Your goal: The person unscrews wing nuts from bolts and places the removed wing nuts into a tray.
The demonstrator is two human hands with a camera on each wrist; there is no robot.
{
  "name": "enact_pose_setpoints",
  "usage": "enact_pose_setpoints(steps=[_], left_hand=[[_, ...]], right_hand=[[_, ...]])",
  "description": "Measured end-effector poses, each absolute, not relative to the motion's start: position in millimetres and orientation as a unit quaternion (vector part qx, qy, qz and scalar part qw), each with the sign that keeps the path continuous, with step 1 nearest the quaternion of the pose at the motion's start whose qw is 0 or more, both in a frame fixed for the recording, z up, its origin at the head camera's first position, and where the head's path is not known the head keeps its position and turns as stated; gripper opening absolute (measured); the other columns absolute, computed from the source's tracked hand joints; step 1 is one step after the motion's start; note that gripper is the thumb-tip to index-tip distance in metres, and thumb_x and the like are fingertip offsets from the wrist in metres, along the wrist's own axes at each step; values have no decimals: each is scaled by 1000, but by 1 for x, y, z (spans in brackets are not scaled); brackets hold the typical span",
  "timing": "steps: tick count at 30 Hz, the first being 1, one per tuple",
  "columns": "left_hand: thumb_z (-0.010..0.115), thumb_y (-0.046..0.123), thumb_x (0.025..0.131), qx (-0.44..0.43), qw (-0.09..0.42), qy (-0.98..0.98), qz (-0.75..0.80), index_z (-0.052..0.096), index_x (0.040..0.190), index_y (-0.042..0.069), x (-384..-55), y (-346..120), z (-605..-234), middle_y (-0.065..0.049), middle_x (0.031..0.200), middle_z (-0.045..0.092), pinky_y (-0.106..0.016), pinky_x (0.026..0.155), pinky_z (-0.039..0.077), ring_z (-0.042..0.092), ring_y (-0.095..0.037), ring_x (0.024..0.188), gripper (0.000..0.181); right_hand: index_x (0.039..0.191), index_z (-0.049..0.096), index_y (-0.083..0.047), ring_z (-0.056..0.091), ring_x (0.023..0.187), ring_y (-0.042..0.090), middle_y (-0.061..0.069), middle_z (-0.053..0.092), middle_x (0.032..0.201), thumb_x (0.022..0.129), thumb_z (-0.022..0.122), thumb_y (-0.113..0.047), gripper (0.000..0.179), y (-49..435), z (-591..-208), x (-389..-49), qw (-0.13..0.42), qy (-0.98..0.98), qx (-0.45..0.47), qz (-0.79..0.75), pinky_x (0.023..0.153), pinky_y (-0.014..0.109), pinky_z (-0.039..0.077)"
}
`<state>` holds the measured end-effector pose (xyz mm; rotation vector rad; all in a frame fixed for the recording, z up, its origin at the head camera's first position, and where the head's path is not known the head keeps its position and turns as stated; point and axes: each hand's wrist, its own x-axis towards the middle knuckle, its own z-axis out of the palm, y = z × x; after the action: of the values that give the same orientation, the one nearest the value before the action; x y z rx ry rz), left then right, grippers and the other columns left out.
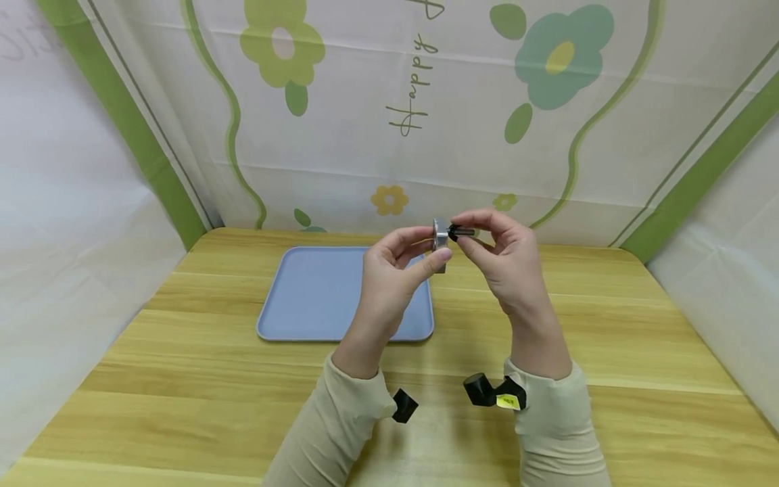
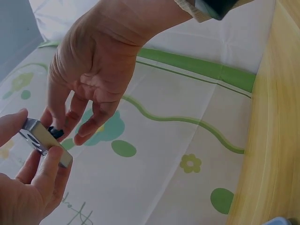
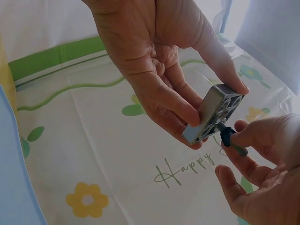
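Both hands meet in the air above the far part of the table. My left hand [image 1: 389,277] grips a small silver metal block [image 1: 440,233] between thumb and fingers. In the right wrist view, round openings show on the face of the block [image 3: 213,115]. My right hand [image 1: 508,260] pinches a short threaded metal rod with a black collar [image 1: 462,231] between thumb and fingertips. The rod's threaded end [image 3: 220,125] reaches the block's open face, with the dark collar [image 3: 227,136] close beside it and the other end pointing away from the block.
A light blue tray [image 1: 316,297] lies on the wooden table [image 1: 182,385], partly behind the left hand and forearm. White cloth [image 1: 365,135] with printed flowers rises at the back and sides. A black camera mount [image 1: 481,390] is strapped at the right sleeve.
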<state>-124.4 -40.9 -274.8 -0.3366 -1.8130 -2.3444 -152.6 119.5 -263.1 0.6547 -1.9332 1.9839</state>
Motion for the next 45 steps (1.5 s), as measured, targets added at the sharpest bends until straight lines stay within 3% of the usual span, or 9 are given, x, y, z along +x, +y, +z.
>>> enact_pose_setpoints(steps=[4, 9, 15, 22, 36, 45], left_hand=[[75, 2, 87, -108, 80, -608, -782, 66, 119, 1, -124, -42, -275, -9, 116, 68, -27, 86, 58, 66, -18, 110, 34], [76, 4, 87, -107, 81, -613, -779, 66, 119, 2, -125, -42, -275, -10, 118, 68, -28, 88, 58, 66, -18, 110, 33], [75, 3, 87, -108, 76, -610, -781, 67, 119, 2, -124, -42, -275, -11, 118, 68, -29, 87, 59, 66, -19, 111, 33], [75, 1, 87, -114, 72, -609, -781, 66, 119, 0, -123, -40, -274, -11, 118, 67, -29, 85, 59, 65, -19, 112, 34], [75, 2, 87, -112, 79, -614, -777, 66, 119, 1, -123, -40, -274, -11, 117, 67, -30, 87, 59, 65, -19, 112, 34], [75, 3, 87, -110, 85, -616, -775, 66, 120, 2, -124, -42, -274, -11, 119, 67, -29, 88, 58, 65, -19, 113, 34]], right_hand=[[99, 73, -15, 59, 101, 17, -2, 67, 98, 93, 61, 7, 26, 119, -262, -152, 156, -653, 193, 716, 83, 21, 52], [92, 72, -17, 59, 80, 11, -4, 62, 82, 99, 61, -12, 14, 121, -260, -152, 140, -645, 121, 742, 69, 21, 50], [86, 74, -21, 61, 65, 9, -5, 61, 71, 102, 58, -21, 22, 117, -260, -150, 120, -656, 95, 739, 58, 21, 46], [81, 73, -23, 60, 65, 8, -5, 64, 80, 102, 57, -18, 27, 112, -262, -150, 117, -653, 101, 741, 60, 20, 51], [76, 74, -24, 65, 70, 7, -8, 68, 74, 99, 61, -13, 28, 114, -262, -150, 104, -656, 109, 740, 69, 20, 56], [86, 78, -21, 67, 79, 7, -7, 74, 83, 95, 65, -3, 24, 115, -262, -152, 99, -636, 144, 751, 74, 18, 55]])
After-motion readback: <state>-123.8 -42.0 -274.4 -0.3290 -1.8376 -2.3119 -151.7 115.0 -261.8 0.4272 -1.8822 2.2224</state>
